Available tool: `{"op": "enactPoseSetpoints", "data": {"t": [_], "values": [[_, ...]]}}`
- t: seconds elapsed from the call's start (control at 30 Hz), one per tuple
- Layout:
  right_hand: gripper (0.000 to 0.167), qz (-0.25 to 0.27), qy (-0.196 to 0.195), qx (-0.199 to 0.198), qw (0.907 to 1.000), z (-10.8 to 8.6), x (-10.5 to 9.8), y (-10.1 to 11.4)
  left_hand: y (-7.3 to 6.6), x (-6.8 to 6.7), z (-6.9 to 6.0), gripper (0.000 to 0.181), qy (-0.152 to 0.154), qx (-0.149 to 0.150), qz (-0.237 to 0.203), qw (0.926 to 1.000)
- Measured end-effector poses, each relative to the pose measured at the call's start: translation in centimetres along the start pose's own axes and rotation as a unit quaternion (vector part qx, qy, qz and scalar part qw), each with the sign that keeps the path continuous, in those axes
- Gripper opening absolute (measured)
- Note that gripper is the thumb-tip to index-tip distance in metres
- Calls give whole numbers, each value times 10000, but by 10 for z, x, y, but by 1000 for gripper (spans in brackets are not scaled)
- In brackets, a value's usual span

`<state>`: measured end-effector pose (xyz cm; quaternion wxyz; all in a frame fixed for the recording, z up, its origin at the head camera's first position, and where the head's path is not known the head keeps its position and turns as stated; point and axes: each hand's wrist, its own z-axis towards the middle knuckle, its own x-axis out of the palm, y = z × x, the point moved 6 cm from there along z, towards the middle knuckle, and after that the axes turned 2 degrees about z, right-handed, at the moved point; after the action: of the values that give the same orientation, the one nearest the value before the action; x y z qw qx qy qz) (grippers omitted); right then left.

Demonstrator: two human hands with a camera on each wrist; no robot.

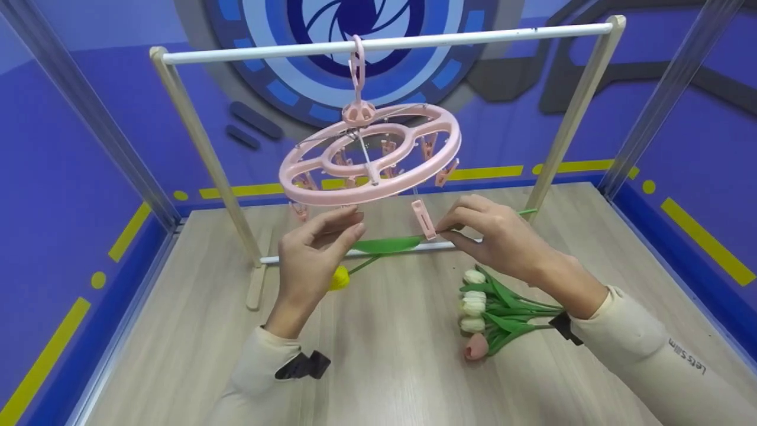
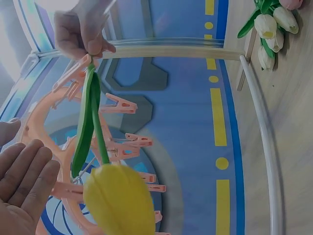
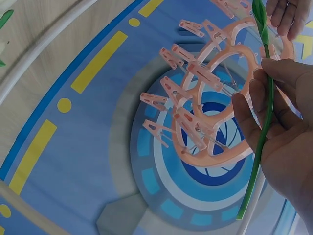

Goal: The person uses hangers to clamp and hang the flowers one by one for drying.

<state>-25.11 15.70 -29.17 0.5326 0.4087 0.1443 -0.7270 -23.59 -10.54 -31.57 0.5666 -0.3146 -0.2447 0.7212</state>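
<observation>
A yellow artificial tulip (image 1: 339, 278) hangs sideways under a round pink clip hanger (image 1: 378, 192), its bloom toward the left. My right hand (image 1: 500, 236) pinches its green stem (image 3: 266, 127) beside a pink clip (image 1: 424, 219). That clip's lower end meets the stem at my fingertips; whether it grips the stem I cannot tell. In the left wrist view the bloom (image 2: 120, 200) appears large, with a long leaf (image 2: 85, 127) along the stem. My left hand (image 1: 313, 254) is raised by the hanger's left side, fingers extended and holding nothing, close to the leaf's tip.
The hanger hooks over a white rod (image 1: 248, 54) on a wooden-legged stand (image 1: 204, 139). Several other pink clips dangle from its rings. White tulips (image 1: 473, 302) and a pink tulip (image 1: 476, 347) lie on the table (image 1: 378, 367) under my right forearm. Blue patterned walls enclose the table.
</observation>
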Motion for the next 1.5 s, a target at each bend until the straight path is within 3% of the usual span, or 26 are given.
{"op": "enactPoseSetpoints", "data": {"t": [0.23,0.63,0.83,1.1,1.3,1.5], "values": [[28,86,-100,7,9999,-5,-5,-6,2,-10,-4,27,-212,-48,52,9997],[28,155,-149,143,9997,-11,-9,-16,13,-14,-11,26,-677,-37,326,9972],[28,118,-158,133,9997,-13,-11,-19,23,-9,-11,25,-630,-147,279,9975],[29,104,-193,79,9997,-15,-12,-20,31,3,-9,21,-328,-285,86,9990],[27,152,-172,153,9996,-15,-11,-20,31,8,-7,15,-210,-299,-101,9993],[27,65,-219,-26,9997,-15,-13,-18,30,5,-8,12,-189,-254,-63,9995]]}}
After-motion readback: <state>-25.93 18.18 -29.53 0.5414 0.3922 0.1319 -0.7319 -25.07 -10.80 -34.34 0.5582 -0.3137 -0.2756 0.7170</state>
